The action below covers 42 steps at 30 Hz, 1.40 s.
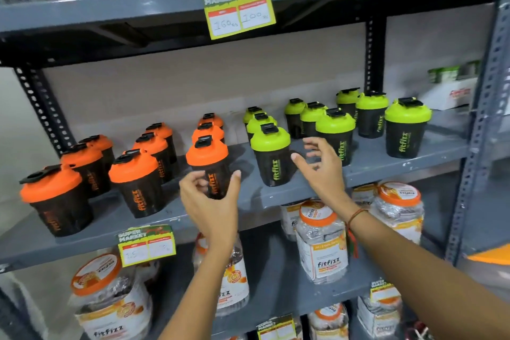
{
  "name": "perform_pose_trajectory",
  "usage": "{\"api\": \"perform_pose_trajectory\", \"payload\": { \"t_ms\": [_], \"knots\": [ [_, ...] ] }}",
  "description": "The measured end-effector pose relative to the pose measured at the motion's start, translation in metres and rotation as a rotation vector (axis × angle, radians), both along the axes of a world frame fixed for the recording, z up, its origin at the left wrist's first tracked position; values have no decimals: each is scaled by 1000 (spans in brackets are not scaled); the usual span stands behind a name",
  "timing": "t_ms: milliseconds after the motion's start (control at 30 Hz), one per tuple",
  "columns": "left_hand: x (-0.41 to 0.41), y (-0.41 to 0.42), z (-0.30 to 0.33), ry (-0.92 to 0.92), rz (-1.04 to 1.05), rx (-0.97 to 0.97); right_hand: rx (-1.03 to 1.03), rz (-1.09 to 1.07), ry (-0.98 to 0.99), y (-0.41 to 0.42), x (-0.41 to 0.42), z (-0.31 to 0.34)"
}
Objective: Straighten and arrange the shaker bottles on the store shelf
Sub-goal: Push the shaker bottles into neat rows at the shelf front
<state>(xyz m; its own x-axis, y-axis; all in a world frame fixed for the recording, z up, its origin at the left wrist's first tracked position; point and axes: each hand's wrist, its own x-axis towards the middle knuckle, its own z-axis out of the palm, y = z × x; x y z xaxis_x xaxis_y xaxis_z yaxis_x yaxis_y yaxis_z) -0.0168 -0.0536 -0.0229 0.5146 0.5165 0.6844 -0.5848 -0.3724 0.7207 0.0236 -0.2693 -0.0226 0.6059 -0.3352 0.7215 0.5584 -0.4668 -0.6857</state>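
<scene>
Left hand [211, 203] is cupping, fingers spread, around the front orange-lidded shaker [210, 167] at the grey shelf [278, 196] edge while the right hand [321, 167] is hovering open beside the green-lidded shaker [271, 156], risking nudging either bottle off the lip.

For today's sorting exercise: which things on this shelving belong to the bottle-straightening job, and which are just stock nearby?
Belongs to the job:
orange-lidded shakers
green-lidded shakers
left hand
right hand

Just nearby:
price tag
fitfizz jars
white box
</scene>
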Motion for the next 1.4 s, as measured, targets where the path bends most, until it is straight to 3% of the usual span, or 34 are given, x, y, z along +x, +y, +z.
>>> {"api": "perform_pose_trajectory", "payload": {
  "t_ms": [133, 200, 267, 433, 533, 733, 1200, 1400],
  "knots": [
    [-9, -58, 1, -174, -139, 238, -24, -271, -210, -38, -15, 3],
    [-9, -90, 3, -175, -268, 400, -2, -385, -272, -67, -18, 5],
    [-4, -121, 4, -43, -371, 521, 63, -459, -266, -99, -19, 4],
    [37, -177, 3, 497, -355, 760, 135, -470, -7, -182, -10, -6],
    [62, -195, 9, 661, -328, 713, 78, -331, 209, -227, -1, -8],
    [92, -213, 17, 727, -505, 334, -208, -276, 379, -270, 21, -7],
    [76, -228, 15, 624, -191, 527, -278, 144, 497, -307, 42, 17],
    [72, -231, 16, 615, -158, 554, -270, 165, 513, -309, 44, 16]
  ]
}}
